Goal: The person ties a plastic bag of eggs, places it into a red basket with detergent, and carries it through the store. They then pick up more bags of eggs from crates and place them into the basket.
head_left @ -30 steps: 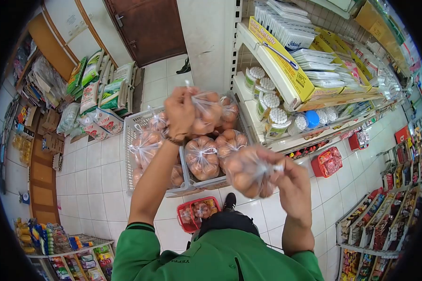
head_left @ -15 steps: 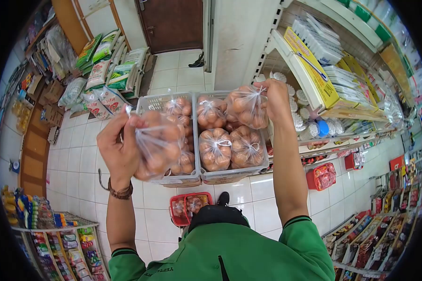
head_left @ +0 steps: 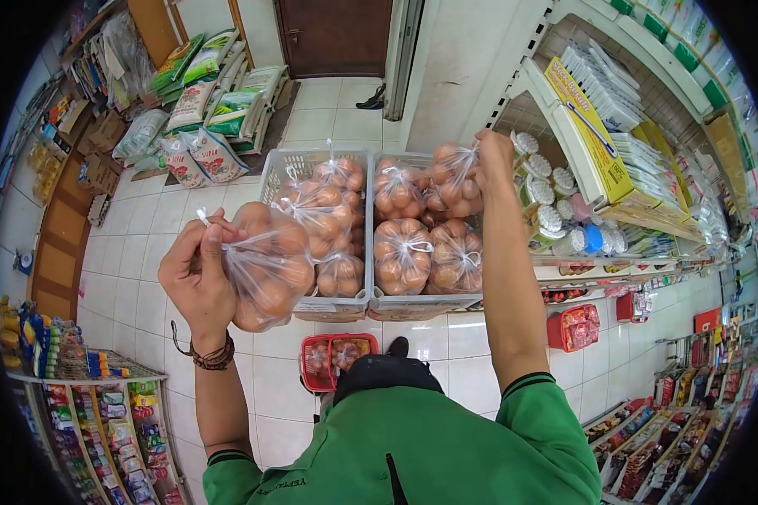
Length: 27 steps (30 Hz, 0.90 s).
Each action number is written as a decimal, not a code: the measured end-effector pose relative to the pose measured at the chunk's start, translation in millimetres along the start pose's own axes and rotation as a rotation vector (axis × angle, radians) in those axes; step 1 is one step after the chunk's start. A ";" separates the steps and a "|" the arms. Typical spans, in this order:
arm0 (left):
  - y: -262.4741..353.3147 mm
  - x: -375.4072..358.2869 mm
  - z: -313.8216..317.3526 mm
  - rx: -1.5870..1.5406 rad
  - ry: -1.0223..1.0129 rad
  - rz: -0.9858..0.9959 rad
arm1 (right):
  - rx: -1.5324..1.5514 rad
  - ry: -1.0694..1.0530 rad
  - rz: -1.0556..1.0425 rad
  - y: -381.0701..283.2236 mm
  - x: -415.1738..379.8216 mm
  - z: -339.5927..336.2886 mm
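"SUPER" on white sack (head_left: 216, 157), "100%" on yellow box (head_left: 591, 133)

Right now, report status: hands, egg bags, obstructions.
Left hand pinching one egg bag by its neck. Right hand gripping a second egg bag at the right crate. Other egg bags crowd that crate.

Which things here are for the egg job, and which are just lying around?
In the job:
left hand with one egg bag
right hand with another egg bag
left crate
right crate
probably red basket

Just around:
stacked sacks
yellow box
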<state>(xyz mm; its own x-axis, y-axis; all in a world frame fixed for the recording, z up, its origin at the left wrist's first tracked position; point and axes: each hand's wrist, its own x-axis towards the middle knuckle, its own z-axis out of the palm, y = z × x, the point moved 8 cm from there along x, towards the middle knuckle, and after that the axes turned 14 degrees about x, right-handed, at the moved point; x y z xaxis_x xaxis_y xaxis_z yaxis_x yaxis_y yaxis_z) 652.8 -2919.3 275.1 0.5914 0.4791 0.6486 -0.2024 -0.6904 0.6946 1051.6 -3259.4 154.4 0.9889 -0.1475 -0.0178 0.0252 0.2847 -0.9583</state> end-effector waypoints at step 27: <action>20.5 -22.6 112.7 -0.168 -0.082 -0.054 | -1.282 -0.187 -0.295 16.9 -64.6 2.4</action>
<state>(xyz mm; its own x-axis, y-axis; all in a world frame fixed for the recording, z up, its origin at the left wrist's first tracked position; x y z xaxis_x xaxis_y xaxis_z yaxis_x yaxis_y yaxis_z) 723.2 -3005.4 239.6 0.6648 0.4625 0.5866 -0.2925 -0.5614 0.7741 988.6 -3242.8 140.1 0.9780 0.1120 0.1761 0.1880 -0.8391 -0.5105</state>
